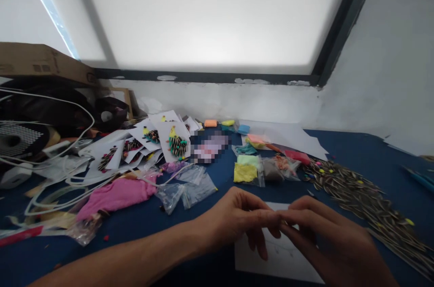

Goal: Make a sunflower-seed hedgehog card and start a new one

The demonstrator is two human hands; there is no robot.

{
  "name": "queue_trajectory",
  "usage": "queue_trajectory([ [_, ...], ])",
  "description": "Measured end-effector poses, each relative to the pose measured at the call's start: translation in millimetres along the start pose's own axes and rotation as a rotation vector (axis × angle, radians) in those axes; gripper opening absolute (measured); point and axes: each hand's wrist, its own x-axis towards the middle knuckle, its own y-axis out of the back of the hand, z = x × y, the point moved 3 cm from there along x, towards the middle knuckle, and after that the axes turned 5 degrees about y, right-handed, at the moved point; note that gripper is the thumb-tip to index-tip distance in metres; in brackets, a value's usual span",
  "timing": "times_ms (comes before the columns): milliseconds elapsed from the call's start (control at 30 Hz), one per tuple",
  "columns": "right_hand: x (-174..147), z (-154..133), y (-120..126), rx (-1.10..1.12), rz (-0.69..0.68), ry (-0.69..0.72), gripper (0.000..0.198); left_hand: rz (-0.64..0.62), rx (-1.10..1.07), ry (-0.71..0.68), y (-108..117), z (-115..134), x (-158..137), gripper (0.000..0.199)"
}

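My left hand (237, 219) and my right hand (334, 239) meet fingertip to fingertip above a white paper card (249, 255). Both are closed in a pinch; what lies between the fingertips, if anything, is too small and covered to name. The card rests on the blue tabletop (217, 192) and bears faint drawn lines, partly hidden by my hands. Right of my right hand spreads a long pile of striped sunflower seeds (356, 196) with a few yellow bits. Beyond my hands lie a yellow clay packet (246, 172) and a dark clay packet (272, 170).
At back left, several cards carry seed-and-clay figures (176, 144). A soft pink mass (118, 196), clear plastic bags (193, 187) and white cables (50, 196) crowd the left. A cardboard box (44, 63) stands behind. White paper sheets (288, 135) lie by the wall.
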Motion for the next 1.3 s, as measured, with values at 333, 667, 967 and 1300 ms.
queue_trajectory([
  [333, 0.6, 2.7, -0.7, 0.037, 0.004, -0.04, 0.009, 0.048, 0.041, -0.011, -0.2, -1.8, 0.8, 0.039],
  [667, 4.5, 2.4, -1.8, 0.1, 0.064, -0.092, 0.009, 0.08, 0.034, -0.028, -0.2, -2.0, 0.8, 0.041],
  [967, 3.1, 1.1, -3.2, 0.083, 0.006, -0.126, 0.015, 0.056, 0.073, 0.016, -0.1, -4.8, 1.5, 0.047],
  [1300, 5.5, -1.7, -0.7, 0.157, 0.055, -0.123, 0.011, 0.065, -0.013, -0.055, 4.2, -5.2, 1.9, 0.032],
])
